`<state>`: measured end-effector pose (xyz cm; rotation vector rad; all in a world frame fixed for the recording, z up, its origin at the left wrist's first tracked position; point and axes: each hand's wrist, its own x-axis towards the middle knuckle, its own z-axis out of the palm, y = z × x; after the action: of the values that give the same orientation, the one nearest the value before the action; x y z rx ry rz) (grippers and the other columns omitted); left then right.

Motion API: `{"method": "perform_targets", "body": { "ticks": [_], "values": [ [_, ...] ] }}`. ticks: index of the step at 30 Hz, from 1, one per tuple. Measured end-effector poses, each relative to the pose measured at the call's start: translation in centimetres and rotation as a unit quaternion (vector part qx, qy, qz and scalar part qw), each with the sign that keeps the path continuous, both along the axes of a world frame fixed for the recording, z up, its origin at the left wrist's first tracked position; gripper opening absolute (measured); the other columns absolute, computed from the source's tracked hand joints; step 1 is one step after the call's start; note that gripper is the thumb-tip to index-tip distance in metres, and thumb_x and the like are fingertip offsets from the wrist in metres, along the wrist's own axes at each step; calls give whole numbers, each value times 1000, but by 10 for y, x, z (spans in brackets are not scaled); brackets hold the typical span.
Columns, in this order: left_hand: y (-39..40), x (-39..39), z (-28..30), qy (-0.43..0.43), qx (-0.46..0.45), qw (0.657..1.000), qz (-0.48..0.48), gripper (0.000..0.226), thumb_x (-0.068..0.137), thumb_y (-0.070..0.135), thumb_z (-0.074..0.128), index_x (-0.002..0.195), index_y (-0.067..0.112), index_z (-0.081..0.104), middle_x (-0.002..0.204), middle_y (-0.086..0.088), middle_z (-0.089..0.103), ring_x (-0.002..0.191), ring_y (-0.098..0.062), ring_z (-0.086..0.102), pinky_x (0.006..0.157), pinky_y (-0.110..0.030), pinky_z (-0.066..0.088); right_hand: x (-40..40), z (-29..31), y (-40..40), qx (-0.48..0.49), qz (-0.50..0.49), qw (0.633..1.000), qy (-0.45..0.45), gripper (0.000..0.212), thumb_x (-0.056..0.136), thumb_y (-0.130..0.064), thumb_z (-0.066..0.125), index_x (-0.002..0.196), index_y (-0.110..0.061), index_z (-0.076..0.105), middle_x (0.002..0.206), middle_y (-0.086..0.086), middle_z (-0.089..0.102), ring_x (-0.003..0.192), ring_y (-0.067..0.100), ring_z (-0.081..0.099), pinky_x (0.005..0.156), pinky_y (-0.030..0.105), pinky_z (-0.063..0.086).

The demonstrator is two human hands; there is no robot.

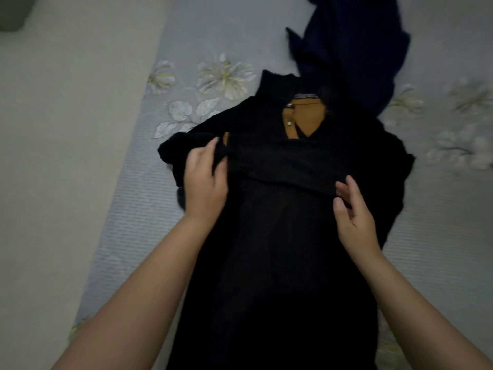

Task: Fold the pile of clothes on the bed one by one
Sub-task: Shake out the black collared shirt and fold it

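Black dress (280,249) on the bed (133,222): left hand (204,180) and right hand (352,217) each pinch its folded sleeve (280,166), stretched between them.

Dim, flat light w/ soft motion blur, wide-angle bending at edges.

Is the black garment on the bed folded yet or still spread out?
Partly folded: black garment lies spread lengthwise, one sleeve across its chest, held by both hands.
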<state>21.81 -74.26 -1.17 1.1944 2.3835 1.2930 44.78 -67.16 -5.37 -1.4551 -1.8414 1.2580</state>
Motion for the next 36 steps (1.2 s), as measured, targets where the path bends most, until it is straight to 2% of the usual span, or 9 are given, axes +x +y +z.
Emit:
{"method": "perform_targets", "body": {
  "ticks": [3, 7, 12, 16, 19, 24, 30, 33, 36],
  "values": [
    [60, 56, 15, -194, -70, 968, -143, 61, 91, 19, 54, 144, 11, 24, 135, -18, 43, 122, -21, 42, 100, -6, 24, 40, 8, 17, -28, -48, 997, 45, 49, 96, -22, 40, 142, -20, 26, 123, -12, 47, 113, 6, 49, 91, 15, 39],
    [99, 114, 11, -505, -182, 814, -223, 80, 93, 37, 45, 141, 36, -18, 154, -4, 15, 137, -21, 25, 110, -35, 26, 76, 4, 31, -122, -153, 975, 110, 47, 96, -28, 38, 141, -21, 28, 109, -11, 56, 104, 11, 55, 82, 24, 47],
    [63, 96, -28, -126, -214, 963, -101, 56, 93, 20, 49, 143, 10, 25, 143, -13, 37, 132, -24, 35, 104, -26, 27, 74, -8, 32, -65, -104, 992, -35, 65, 85, -37, 57, 142, -19, 29, 134, 4, 45, 115, 12, 45, 92, 28, 40],
    [32, 52, -56, 137, -353, 918, -115, 55, 92, 23, 49, 142, 8, 29, 149, -16, 25, 140, -33, 12, 112, -42, 15, 32, -18, 22, -14, 31, 982, -185, 77, 79, -51, 59, 143, -31, 21, 148, 10, 20, 133, 27, 23, 103, 35, 31],
    [23, 30, -72, 168, -435, 871, -156, 60, 94, 31, 44, 145, 17, 18, 154, -8, 12, 142, -28, 5, 112, -43, 14, 11, -30, 22, 30, 82, 956, -279, 57, 87, -35, 56, 139, -27, 34, 146, 10, 20, 128, 26, 27, 101, 32, 33],
    [14, 9, -79, 203, -421, 864, -187, 57, 92, 26, 48, 144, 15, 25, 151, -4, 25, 140, -24, 18, 108, -45, 24, 42, -21, 68, 19, -123, 992, -36, 18, 78, 9, 53, 82, -2, 68, 95, 5, 57, 88, 12, 50, 77, 11, 34],
    [31, 1, -69, 225, -384, 877, -178, 55, 93, 29, 47, 142, 11, 31, 125, -13, 57, 127, -32, 40, 103, -47, 25, 109, 1, 136, -216, -426, 875, 80, 27, 88, -2, 37, 68, -17, 46, 67, 6, 45, 58, 15, 43, 40, 23, 38],
    [60, 0, -62, 224, -302, 913, -159, 46, 90, 15, 53, 132, -1, 44, 112, -25, 61, 114, -41, 50, 94, -50, 36, 107, 0, 136, -111, -364, 922, -68, 15, 90, -13, 43, 94, -7, 57, 88, 11, 55, 80, 23, 51, 65, 27, 35],
    [91, -4, -64, 215, -272, 925, -153, 45, 91, 10, 50, 134, -2, 41, 130, -23, 51, 127, -40, 38, 101, -51, 32, 95, -9, 136, -10, -179, 959, -218, 50, 90, -30, 54, 132, -5, 42, 135, 16, 44, 126, 30, 38, 103, 36, 29]
  ]
}}
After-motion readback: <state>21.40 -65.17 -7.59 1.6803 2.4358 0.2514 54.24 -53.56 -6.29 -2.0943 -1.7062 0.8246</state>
